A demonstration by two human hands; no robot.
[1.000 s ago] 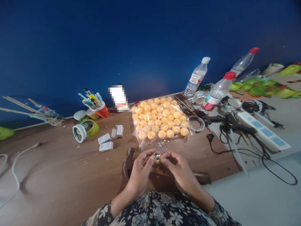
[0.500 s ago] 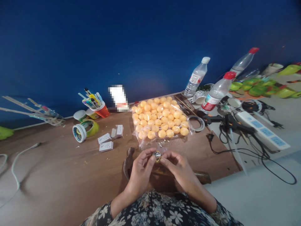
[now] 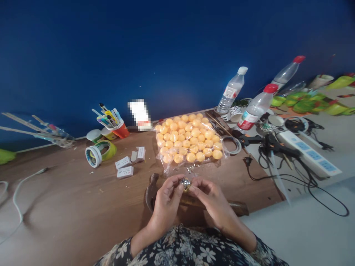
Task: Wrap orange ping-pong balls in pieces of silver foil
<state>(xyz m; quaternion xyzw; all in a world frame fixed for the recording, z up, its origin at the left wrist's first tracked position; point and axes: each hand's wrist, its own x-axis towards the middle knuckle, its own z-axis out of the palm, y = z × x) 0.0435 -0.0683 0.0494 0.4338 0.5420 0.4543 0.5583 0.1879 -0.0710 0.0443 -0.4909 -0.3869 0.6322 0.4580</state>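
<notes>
A small shiny silver and yellowish round piece (image 3: 185, 183) is pinched between the fingertips of both hands. My left hand (image 3: 168, 195) grips it from the left, thumb and fingers closed. From the right, my right hand (image 3: 208, 194) pinches its other edge. Its exact kind is too small to make out. Beneath the hands lies a hammer (image 3: 151, 192), its wooden handle (image 3: 240, 208) reaching out to the right. Just beyond the fingers, several tiny shiny bits (image 3: 191, 169) rest by a clear plastic bag of yellow-orange balls (image 3: 191, 142).
Small white boxes (image 3: 124, 172), tape rolls (image 3: 94, 156) and an orange cup of pens (image 3: 120, 129) stand to the left. On the right are plastic bottles (image 3: 253, 111), a glue gun (image 3: 273, 144), a power strip (image 3: 310, 153) and black cables (image 3: 299, 181). A blue wall (image 3: 166, 55) rises behind.
Both hands stay almost in the same place. The small round piece has turned slightly between the fingertips, with more of its silver side showing.
</notes>
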